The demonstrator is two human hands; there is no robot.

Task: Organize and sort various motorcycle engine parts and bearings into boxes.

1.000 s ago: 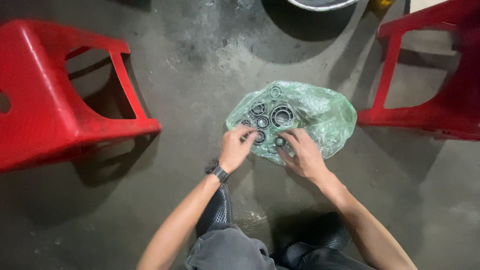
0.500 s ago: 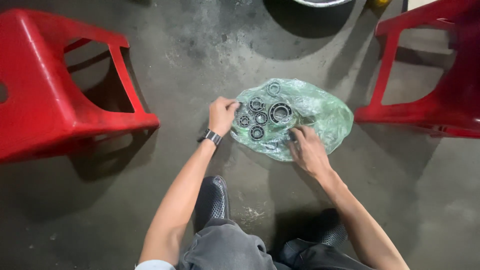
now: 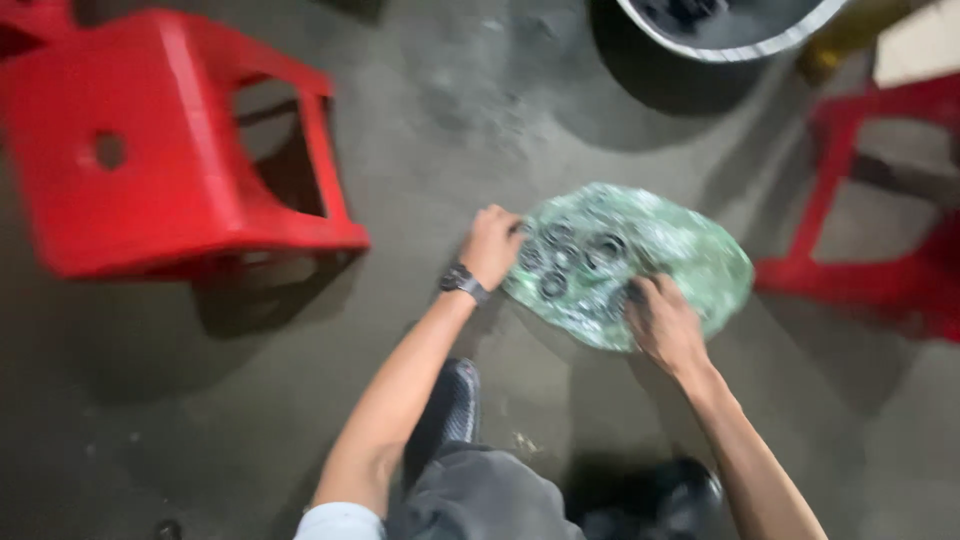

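Observation:
A translucent green plastic sheet (image 3: pixel 690 250) lies spread on the concrete floor. Several round metal rings that look like bearings (image 3: pixel 565 255) rest on it. My left hand (image 3: pixel 492 245), with a dark watch on the wrist, grips the sheet's left edge. My right hand (image 3: pixel 662 320) presses on the sheet's near edge, with its fingers curled over a dark ring there. The picture is blurred, so I cannot tell whether that hand holds the ring.
A red plastic stool (image 3: pixel 160 150) stands at the left and another red stool (image 3: pixel 880 200) at the right. A round metal basin (image 3: pixel 730 25) sits at the top. My dark shoes (image 3: pixel 450 410) rest on the grey floor below the sheet.
My left hand has moved from the rings to the sheet's left edge. My right hand has stayed at the near edge. The camera has shifted and tilted.

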